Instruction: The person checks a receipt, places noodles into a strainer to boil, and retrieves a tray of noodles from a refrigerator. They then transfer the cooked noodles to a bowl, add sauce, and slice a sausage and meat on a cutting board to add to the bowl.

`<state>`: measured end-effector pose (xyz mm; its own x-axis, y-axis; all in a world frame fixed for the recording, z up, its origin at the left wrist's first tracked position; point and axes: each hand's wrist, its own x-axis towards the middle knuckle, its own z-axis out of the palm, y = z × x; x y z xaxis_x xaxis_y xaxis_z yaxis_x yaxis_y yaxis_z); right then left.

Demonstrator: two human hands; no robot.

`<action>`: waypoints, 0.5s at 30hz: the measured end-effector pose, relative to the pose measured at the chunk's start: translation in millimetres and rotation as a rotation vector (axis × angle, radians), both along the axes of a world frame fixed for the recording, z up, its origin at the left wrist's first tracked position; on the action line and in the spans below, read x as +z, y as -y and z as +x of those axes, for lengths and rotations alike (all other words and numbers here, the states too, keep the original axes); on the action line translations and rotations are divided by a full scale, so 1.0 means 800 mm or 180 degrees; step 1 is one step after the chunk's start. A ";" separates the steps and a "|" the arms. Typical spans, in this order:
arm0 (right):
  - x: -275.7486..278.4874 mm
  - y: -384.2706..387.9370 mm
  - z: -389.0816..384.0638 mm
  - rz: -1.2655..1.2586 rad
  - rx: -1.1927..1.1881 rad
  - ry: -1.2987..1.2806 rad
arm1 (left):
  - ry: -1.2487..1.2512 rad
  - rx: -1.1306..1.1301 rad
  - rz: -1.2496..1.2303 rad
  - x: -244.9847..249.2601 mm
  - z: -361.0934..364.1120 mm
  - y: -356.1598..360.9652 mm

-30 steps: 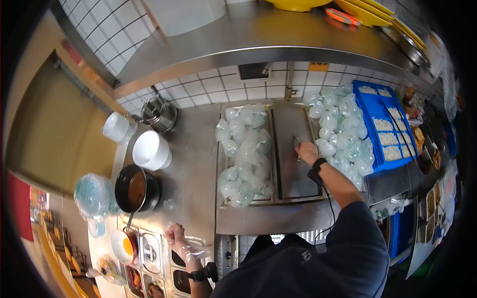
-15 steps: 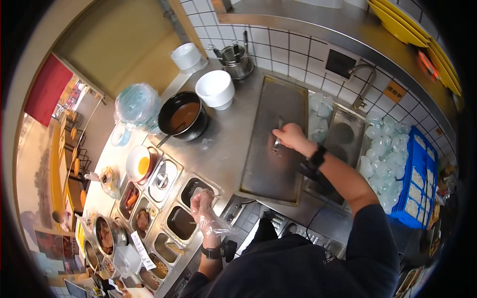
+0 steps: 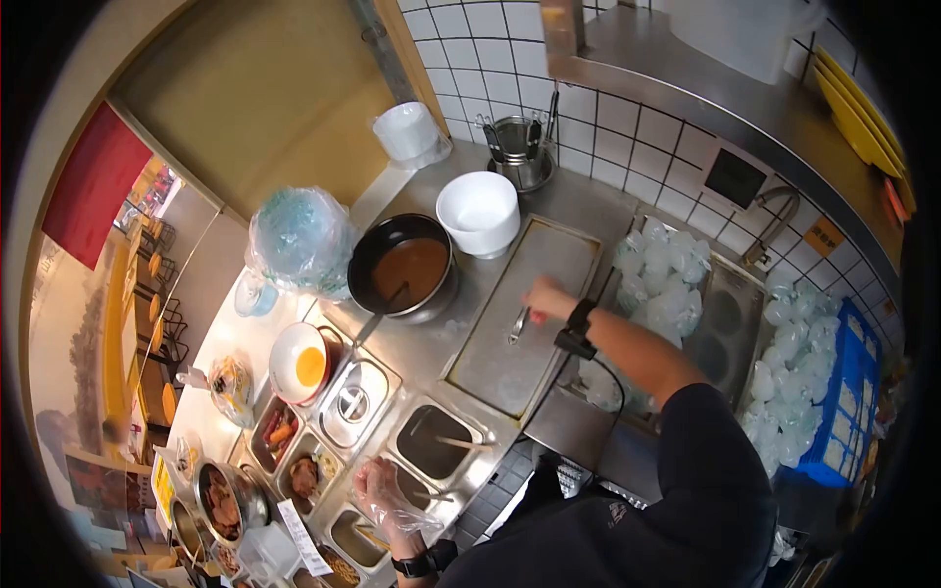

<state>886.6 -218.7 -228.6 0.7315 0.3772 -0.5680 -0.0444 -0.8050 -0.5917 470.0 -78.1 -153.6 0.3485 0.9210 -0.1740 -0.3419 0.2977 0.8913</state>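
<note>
A flat metal lid (image 3: 505, 377) lies at the centre of the steel counter. My bare right hand (image 3: 551, 301) is curled just beside the lid's small handle (image 3: 518, 326), which shows uncovered. Lower left, my left hand (image 3: 380, 493) wears a clear plastic glove and hovers above the steel food pans. Its fingers are curled, with nothing visible in them. Nearest it are a pan holding meat (image 3: 305, 477), a dark-sauce pan (image 3: 431, 443) with a pale handle across it, and another pan partly hidden by the hand.
Beyond the pans are a black pot of brown sauce (image 3: 407, 269), white bowls (image 3: 477, 214), a bowl with an egg yolk (image 3: 301, 363) and a plastic-wrapped stack (image 3: 299, 240). Bagged pale portions (image 3: 667, 274) lie right of the lid, near a faucet (image 3: 779, 211) and blue crate (image 3: 833, 402).
The lid has gone down and left, showing more bagged portions beside it. My right hand has come off the handle. My left hand has moved toward the nearer pans; the view has shifted.
</note>
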 end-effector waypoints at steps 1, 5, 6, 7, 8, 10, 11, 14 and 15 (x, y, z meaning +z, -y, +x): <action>0.037 0.001 0.029 -0.0132 0.0414 0.0260 | 0.0015 -0.0007 0.0008 -0.003 0.007 -0.008; 0.070 -0.002 0.207 0.1305 -0.1426 0.2019 | -0.0352 0.0215 -0.0225 -0.019 0.037 -0.034; 0.074 -0.004 0.256 0.1520 -0.1834 0.2719 | -0.0322 0.0069 -0.0219 -0.021 0.049 -0.039; 0.102 0.002 0.285 0.1633 -0.1829 0.2976 | -0.0287 -0.0072 -0.0211 -0.022 0.061 -0.043; 0.129 0.000 0.294 0.1378 -0.1924 0.3619 | -0.0594 0.0141 -0.0202 -0.004 0.090 -0.035; 0.133 -0.002 0.349 0.1457 -0.1771 0.3617 | -0.0734 -0.0356 0.0100 0.003 0.124 -0.042; 0.128 -0.001 0.379 0.1507 -0.1619 0.3586 | -0.0873 -0.0613 0.0233 0.004 0.140 -0.049; 0.155 0.003 0.379 0.1988 -0.1321 0.2943 | -0.1147 -0.1445 0.0634 0.029 0.208 -0.060; 0.169 0.006 0.364 0.2118 -0.1106 0.2746 | -0.1230 -0.1680 0.0864 0.030 0.233 -0.066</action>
<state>1177.8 -223.4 -93.5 0.9043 0.1161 0.4107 0.4245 -0.3444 -0.8374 656.2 -25.2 -129.8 0.7201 0.6744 -0.1633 0.1425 0.0866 0.9860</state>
